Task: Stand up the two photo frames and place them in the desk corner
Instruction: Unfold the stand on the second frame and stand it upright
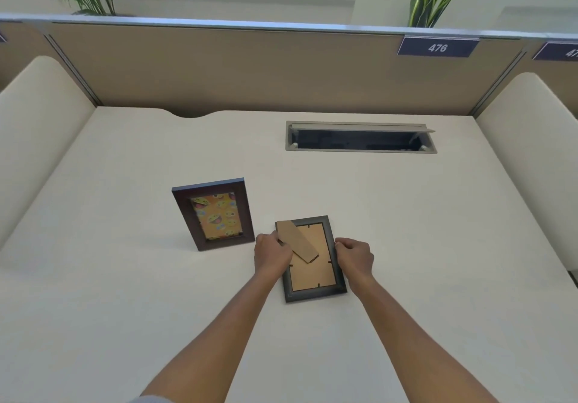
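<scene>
The dark grey wooden photo frame (314, 258) lies face down on the cream desk top (406, 230), its long axis running away from you, its brown cardboard easel leg (297, 241) slanting up toward the far left corner. Your left hand (271, 254) pinches that leg beside the frame's left edge; your right hand (355, 255) is curled closed on the right edge. Both hands flank it equally near. The reddish-brown photo frame with an orange emoji picture (214, 213) stands propped just to the left, well short of the desk's far corners.
</scene>
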A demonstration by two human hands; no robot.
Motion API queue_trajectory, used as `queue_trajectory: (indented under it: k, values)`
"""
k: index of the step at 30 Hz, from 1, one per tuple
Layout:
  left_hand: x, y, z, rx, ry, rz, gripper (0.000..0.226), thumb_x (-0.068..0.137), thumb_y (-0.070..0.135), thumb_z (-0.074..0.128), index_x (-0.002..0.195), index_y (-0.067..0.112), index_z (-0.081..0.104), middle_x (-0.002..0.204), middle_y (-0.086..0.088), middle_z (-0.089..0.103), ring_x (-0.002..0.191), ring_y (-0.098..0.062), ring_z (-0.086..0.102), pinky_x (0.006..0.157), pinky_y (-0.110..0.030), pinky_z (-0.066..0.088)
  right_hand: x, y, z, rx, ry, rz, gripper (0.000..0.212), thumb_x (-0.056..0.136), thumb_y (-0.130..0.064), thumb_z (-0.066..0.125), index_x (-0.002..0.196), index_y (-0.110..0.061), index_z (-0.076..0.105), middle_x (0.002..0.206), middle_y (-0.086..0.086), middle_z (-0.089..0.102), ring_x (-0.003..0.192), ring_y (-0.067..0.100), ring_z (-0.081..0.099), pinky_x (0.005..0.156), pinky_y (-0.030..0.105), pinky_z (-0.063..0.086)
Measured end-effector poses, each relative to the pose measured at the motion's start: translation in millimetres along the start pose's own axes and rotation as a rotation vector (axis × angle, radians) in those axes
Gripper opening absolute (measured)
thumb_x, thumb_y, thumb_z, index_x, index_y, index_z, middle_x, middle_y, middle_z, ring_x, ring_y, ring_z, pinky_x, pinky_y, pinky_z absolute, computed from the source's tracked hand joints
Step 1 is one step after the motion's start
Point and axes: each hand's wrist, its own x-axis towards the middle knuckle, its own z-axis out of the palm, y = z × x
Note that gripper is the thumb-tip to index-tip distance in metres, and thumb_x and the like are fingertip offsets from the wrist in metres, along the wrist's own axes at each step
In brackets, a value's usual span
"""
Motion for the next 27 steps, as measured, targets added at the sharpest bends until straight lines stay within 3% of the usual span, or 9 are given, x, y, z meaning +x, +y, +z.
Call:
queue_trajectory:
  k: [2, 4, 7, 9, 11, 15, 21, 25, 27]
  values:
    - [0.0, 2.0, 0.0, -0.016, -0.005, 0.011, 0.029, 0.088, 0.008, 0.048, 0.107, 0.009, 0.071, 0.115, -0.022, 0.062, 0.093, -0.033, 0.066, 0.069, -0.029, 0.045, -0.3, -0.5, -2.0, -0.010, 0.001, -0.002, 0.025, 0.090, -0.005, 0.050, 0.094, 0.008, 0.070, 0.096, 0.030, 0.070, 0.083, 0.047, 0.054, 0.078, 0.041, 0.054]
    - [-0.6, 4.1, -0.4, -0.084, -0.010, 0.012, 0.031, 0.088, 0.008, 0.048, 0.106, 0.014, 0.072, 0.109, -0.017, 0.066, 0.084, -0.027, 0.065, 0.061, -0.025, 0.043, -0.5, -0.1, -3.5, -0.004, 0.010, -0.001, 0.025, 0.091, -0.005, 0.050, 0.100, 0.011, 0.068, 0.113, 0.032, 0.067, 0.102, 0.047, 0.063, 0.094, 0.049, 0.056]
    - [-4.3, 8.7, -4.1, -0.269, -0.021, -0.036, 0.037, 0.091, 0.009, 0.047, 0.110, 0.028, 0.073, 0.095, -0.001, 0.071, 0.071, -0.013, 0.058, 0.054, -0.019, 0.043, 1.5, 2.6, -4.2, 0.031, 0.021, 0.026, 0.025, 0.092, -0.006, 0.052, 0.101, 0.009, 0.069, 0.115, 0.030, 0.069, 0.120, 0.043, 0.059, 0.106, 0.053, 0.048]
    - [-8.1, 11.6, -7.5, -0.414, -0.039, -0.103, 0.030, 0.097, 0.020, 0.052, 0.115, 0.036, 0.070, 0.105, 0.005, 0.071, 0.085, -0.010, 0.061, 0.073, -0.026, 0.051, 1.7, 4.1, -4.9, 0.075, 0.012, 0.051, 0.025, 0.094, -0.008, 0.054, 0.099, 0.000, 0.077, 0.104, 0.010, 0.078, 0.117, 0.035, 0.065, 0.098, 0.039, 0.053]
    - [-10.6, 13.2, -11.5, -0.556, -0.080, -0.181, 0.016, 0.100, 0.037, 0.056, 0.102, 0.035, 0.072, 0.113, 0.005, 0.070, 0.103, -0.014, 0.062, 0.092, -0.036, 0.050, -0.3, 3.7, -6.0, 0.103, 0.002, 0.068, 0.025, 0.095, -0.011, 0.056, 0.104, -0.011, 0.080, 0.095, -0.007, 0.075, 0.115, 0.026, 0.064, 0.089, 0.026, 0.046]
    - [-13.4, 6.2, -15.1, -0.784, -0.182, -0.221, 0.036, 0.098, 0.053, 0.056, 0.105, 0.025, 0.078, 0.115, 0.004, 0.074, 0.117, -0.017, 0.062, 0.107, -0.044, 0.041, -3.1, 3.7, -8.4, 0.129, -0.001, 0.089, 0.029, 0.094, -0.014, 0.058, 0.115, -0.015, 0.079, 0.119, -0.001, 0.076, 0.121, 0.023, 0.062, 0.095, 0.025, 0.045]
    - [-20.1, -0.7, -13.9, -0.886, -0.207, -0.180, 0.052, 0.094, 0.059, 0.058, 0.106, 0.015, 0.082, 0.121, -0.001, 0.076, 0.123, -0.023, 0.058, 0.114, -0.045, 0.034, -5.0, 4.2, -7.9, 0.144, 0.021, 0.084, 0.028, 0.094, -0.015, 0.060, 0.114, -0.016, 0.079, 0.122, 0.001, 0.075, 0.110, 0.019, 0.062, 0.093, 0.026, 0.045]
    - [-20.8, -1.0, -16.7, -0.875, -0.215, -0.168, 0.055, 0.092, 0.064, 0.058, 0.104, 0.017, 0.084, 0.121, 0.000, 0.076, 0.124, -0.022, 0.058, 0.114, -0.045, 0.035, -5.8, 4.8, -6.7, 0.151, 0.026, 0.084, 0.023, 0.094, -0.015, 0.060, 0.091, -0.026, 0.080, 0.086, -0.019, 0.072, 0.104, 0.023, 0.064, 0.088, 0.029, 0.049]
    - [-20.2, -0.9, -17.6, -0.875, -0.211, -0.170, 0.057, 0.091, 0.068, 0.056, 0.102, 0.020, 0.084, 0.123, 0.001, 0.075, 0.124, -0.021, 0.057, 0.111, -0.045, 0.036, -6.3, 5.1, -7.4, 0.162, 0.017, 0.086, 0.024, 0.094, -0.016, 0.061, 0.093, -0.028, 0.082, 0.088, -0.018, 0.073, 0.100, 0.017, 0.061, 0.085, 0.024, 0.044]
